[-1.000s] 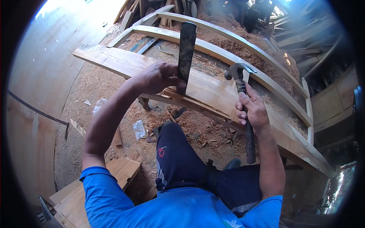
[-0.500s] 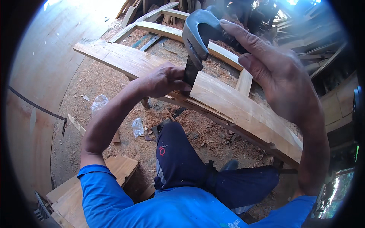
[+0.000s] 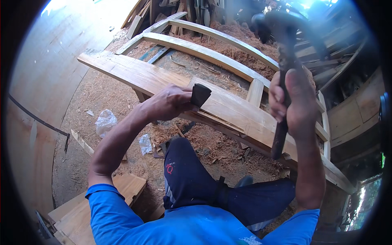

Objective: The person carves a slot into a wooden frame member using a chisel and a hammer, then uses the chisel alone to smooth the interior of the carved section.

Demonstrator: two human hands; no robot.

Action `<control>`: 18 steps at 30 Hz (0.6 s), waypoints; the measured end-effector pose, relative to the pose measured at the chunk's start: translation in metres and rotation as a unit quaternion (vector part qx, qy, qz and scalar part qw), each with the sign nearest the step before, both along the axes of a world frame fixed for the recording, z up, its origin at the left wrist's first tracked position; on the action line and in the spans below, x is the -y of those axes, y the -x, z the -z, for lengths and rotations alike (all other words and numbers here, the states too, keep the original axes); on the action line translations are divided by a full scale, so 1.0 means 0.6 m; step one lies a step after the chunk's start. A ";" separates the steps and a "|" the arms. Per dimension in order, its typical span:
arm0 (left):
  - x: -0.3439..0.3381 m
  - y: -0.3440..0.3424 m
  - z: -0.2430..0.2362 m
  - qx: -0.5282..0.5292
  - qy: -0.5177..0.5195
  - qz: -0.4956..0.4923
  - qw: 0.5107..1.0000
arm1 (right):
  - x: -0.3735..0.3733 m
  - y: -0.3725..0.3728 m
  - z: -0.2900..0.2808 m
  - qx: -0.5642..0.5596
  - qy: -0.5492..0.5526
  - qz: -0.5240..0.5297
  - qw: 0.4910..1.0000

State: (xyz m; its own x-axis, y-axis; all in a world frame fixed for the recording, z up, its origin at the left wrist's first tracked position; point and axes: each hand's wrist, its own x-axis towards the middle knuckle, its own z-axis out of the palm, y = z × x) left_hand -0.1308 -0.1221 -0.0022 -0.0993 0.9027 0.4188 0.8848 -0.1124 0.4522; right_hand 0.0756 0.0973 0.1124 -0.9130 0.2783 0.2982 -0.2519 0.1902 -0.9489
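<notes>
A claw hammer (image 3: 287,57) is raised upright in my right hand (image 3: 300,104), whose fingers wrap its dark handle. Its head, blurred, is high at the upper right. My left hand (image 3: 169,102) grips a dark, wedge-shaped metal tool (image 3: 201,94), possibly a chisel, over the near edge of a long wooden board (image 3: 241,108). The tool's flared top end shows; its lower end is hidden, so I cannot tell whether it touches the wood. Along the board's near edge, beside my left hand, a thin strip of wood is split.
A curved wooden frame (image 3: 204,52) extends beyond the board. Wood shavings (image 3: 192,159) and crumpled plastic (image 3: 106,122) litter the floor. A low wooden piece (image 3: 102,202) stands at lower left; scrap wood (image 3: 139,22) is piled at the back. Plywood sheets (image 3: 65,77) stand along the left.
The hammer has swung up and to the right, away from the tool, its handle now upright in my right hand. My left hand has stayed at the board's edge, with the tool's top tilted nearer.
</notes>
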 end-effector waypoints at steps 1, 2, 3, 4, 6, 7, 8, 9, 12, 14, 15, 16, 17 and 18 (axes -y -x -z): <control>0.005 0.007 0.005 0.017 -0.007 0.000 1.000 | 0.002 -0.003 0.027 0.016 0.033 -0.022 0.999; 0.008 0.020 0.018 0.011 -0.010 -0.001 1.000 | 0.001 -0.001 0.060 0.035 0.069 -0.043 0.996; 0.015 0.035 0.031 0.230 -0.020 -0.009 0.973 | -0.014 0.006 0.098 0.057 0.083 -0.069 0.992; 0.019 0.049 0.035 0.439 -0.029 -0.013 0.898 | -0.024 0.011 0.127 0.082 0.125 -0.081 0.985; 0.030 0.066 0.028 0.488 -0.084 -0.012 0.869 | -0.031 0.015 0.172 0.099 0.189 -0.082 0.973; 0.032 0.071 0.022 0.411 -0.073 -0.014 0.909 | -0.037 0.015 0.180 0.103 0.194 -0.081 0.972; 0.031 0.072 0.015 0.414 -0.069 -0.015 0.907 | -0.042 0.018 0.182 0.110 0.212 -0.077 0.968; 0.026 0.065 0.012 0.380 -0.032 -0.042 0.924 | -0.045 0.017 0.190 0.124 0.233 -0.074 0.962; 0.019 0.052 -0.001 0.313 0.014 -0.080 0.946 | -0.043 0.016 0.189 0.116 0.225 -0.097 0.963; 0.012 0.048 -0.005 0.352 0.057 -0.062 0.932 | -0.043 0.015 0.187 0.125 0.217 -0.090 0.964; 0.013 0.047 -0.007 0.359 0.054 -0.051 0.930 | -0.041 0.017 0.188 0.123 0.217 -0.091 0.964; 0.015 0.045 -0.012 0.360 0.055 -0.051 0.930 | -0.040 0.018 0.189 0.121 0.216 -0.092 0.964; 0.017 0.043 -0.020 0.319 0.077 -0.080 0.941 | -0.040 0.019 0.189 0.122 0.218 -0.092 0.964; 0.015 0.039 -0.027 0.277 0.097 -0.107 0.950 | -0.042 0.019 0.188 0.122 0.216 -0.092 0.964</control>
State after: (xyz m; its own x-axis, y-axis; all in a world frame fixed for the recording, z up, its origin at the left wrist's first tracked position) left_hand -0.1544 -0.1312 0.0138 -0.4450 0.8923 0.0768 0.4991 0.1759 0.8485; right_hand 0.0641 0.1222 -0.0004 -0.9872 0.1548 -0.0382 -0.0039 -0.2626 -0.9649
